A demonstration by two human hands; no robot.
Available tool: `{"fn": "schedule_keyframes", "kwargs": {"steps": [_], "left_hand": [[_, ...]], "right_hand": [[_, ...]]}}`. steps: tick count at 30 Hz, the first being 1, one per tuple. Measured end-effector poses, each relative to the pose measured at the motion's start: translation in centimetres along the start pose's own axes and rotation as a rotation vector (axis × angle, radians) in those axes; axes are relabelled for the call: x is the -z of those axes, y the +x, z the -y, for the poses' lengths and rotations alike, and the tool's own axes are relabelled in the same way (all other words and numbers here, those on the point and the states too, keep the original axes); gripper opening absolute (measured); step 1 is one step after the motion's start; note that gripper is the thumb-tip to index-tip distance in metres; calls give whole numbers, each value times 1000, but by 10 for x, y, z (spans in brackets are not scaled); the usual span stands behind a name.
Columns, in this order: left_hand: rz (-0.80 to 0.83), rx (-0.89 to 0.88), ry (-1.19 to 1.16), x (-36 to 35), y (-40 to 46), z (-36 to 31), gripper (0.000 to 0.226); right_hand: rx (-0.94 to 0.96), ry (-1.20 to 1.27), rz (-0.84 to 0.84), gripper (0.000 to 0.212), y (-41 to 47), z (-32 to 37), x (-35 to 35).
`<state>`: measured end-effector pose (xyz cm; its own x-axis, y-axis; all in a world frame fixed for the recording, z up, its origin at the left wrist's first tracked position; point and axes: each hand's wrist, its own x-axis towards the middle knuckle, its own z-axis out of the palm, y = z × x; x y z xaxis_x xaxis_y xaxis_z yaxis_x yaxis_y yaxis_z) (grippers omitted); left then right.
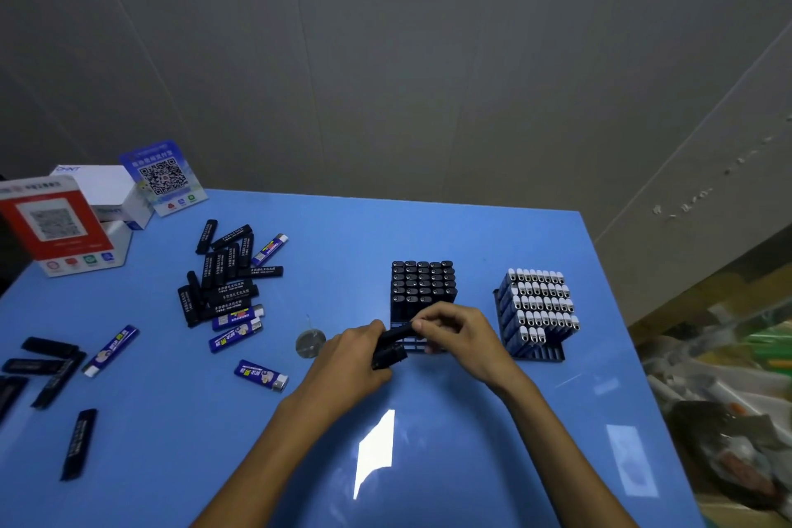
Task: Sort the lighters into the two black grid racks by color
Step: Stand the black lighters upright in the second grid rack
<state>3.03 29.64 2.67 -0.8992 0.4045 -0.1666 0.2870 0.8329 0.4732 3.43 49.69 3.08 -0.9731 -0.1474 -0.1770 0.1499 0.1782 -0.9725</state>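
Note:
Two black grid racks stand on the blue table. The left rack (422, 285) holds black lighters, the right rack (538, 352) blue lighters with white tops. In front of the left rack, my left hand (349, 360) grips a few black lighters (388, 354). My right hand (460, 339) pinches the upper end of one of them. A heap of black lighters (223, 276) mixed with a few blue lighters (235, 337) lies to the left. More loose ones lie near the table's left edge (47, 369).
QR code stands, one red (53, 225) and one blue (163, 176), and a white box (109, 189) stand at the back left. A small round clear disc (309, 342) lies beside my left hand. Clutter lies off the table's right edge (728, 399).

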Motion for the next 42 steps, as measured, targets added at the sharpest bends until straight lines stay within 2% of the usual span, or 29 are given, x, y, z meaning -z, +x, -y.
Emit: {"fn": "schedule_keyframes", "kwargs": {"steps": [11,15,20,23,30,42], "left_hand": [[-1,51,4,5,-3,11,10],[-11,49,2,7,0,12,9],[-24,64,-20,6,3,13,10],[-29,69,-25,7,4,13,8],[-24,74,-2,11,9,16,7],[-5,93,20,9,15,25,9]], "right_hand": [[38,-36,-118,5,-2,-1,35],[49,-213,-157,2,-2,-9,46],[104,-573,-141,9,6,-19,51],[85,-688,-129,19,11,-21,53],[50,-717,-175,14,25,-24,49],[189,-756,-153,21,42,-38,42]]}}
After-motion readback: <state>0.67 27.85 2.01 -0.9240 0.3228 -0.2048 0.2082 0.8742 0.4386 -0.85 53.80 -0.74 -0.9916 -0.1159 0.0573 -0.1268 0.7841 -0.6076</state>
